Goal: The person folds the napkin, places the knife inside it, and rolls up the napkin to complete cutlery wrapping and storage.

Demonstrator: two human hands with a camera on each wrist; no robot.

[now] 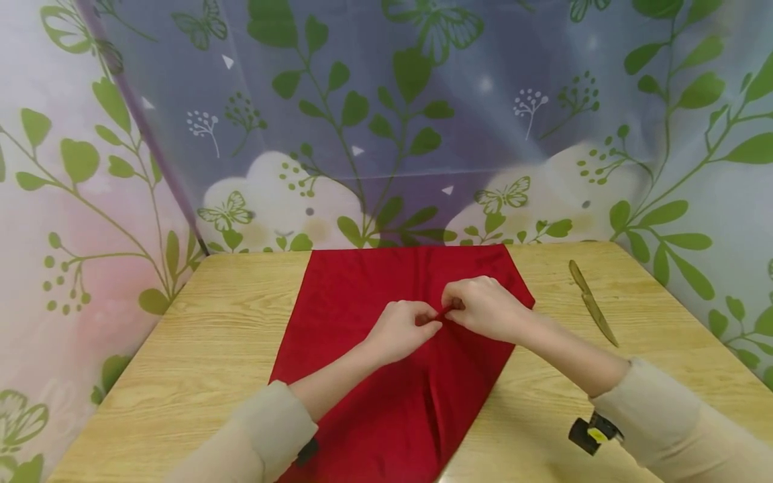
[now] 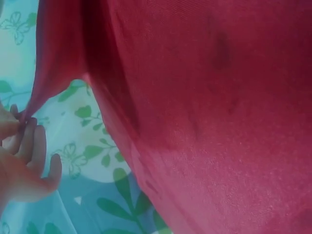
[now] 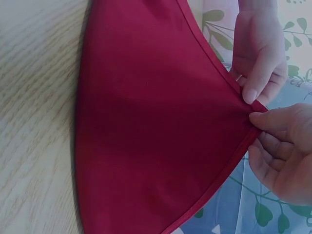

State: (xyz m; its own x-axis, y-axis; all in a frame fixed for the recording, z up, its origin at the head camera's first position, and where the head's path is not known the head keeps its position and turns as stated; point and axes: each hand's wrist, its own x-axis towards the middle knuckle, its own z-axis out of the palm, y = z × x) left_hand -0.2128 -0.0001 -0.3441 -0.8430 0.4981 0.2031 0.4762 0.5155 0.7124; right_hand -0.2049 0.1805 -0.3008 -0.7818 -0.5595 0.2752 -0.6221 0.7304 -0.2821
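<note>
A red cloth (image 1: 356,288) with a hemmed edge lies over the table, part of it lifted by both hands. My left hand (image 1: 398,330) pinches its edge between thumb and fingers. Right beside it, my right hand (image 1: 486,308) pinches the same raised bit of hem. In the right wrist view the cloth (image 3: 156,117) narrows to a point where the fingertips of both hands meet. The cloth (image 2: 209,107) fills most of the left wrist view, drawn up to a pinched tip at the left edge.
A knife (image 1: 593,303) lies on the wooden table (image 1: 223,322), to the right of the cloth. Patterned fabric (image 1: 374,121) with leaves and butterflies hangs behind the table and along both sides. A dark wrist camera (image 1: 594,433) sits at the right sleeve.
</note>
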